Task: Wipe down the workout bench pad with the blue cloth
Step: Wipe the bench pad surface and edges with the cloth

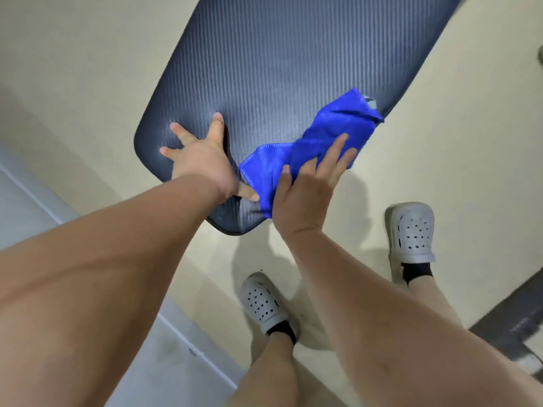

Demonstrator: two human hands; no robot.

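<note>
The black ribbed workout bench pad [264, 69] runs from the top of the view down to its rounded near end at centre. The blue cloth [329, 133] lies crumpled across the pad's near right side, reaching its right edge. My right hand [308, 189] presses flat on the cloth's near part, fingers spread over it. My left hand [199, 160] rests on the pad's near left corner with fingers splayed, its thumb touching the cloth's edge.
Cream floor [440, 142] surrounds the bench. My two feet in grey perforated clogs [411, 233] stand just below the pad's end. A pale grey strip with a raised edge [176, 348] runs along the left. A dark mat [514, 318] sits at the right edge.
</note>
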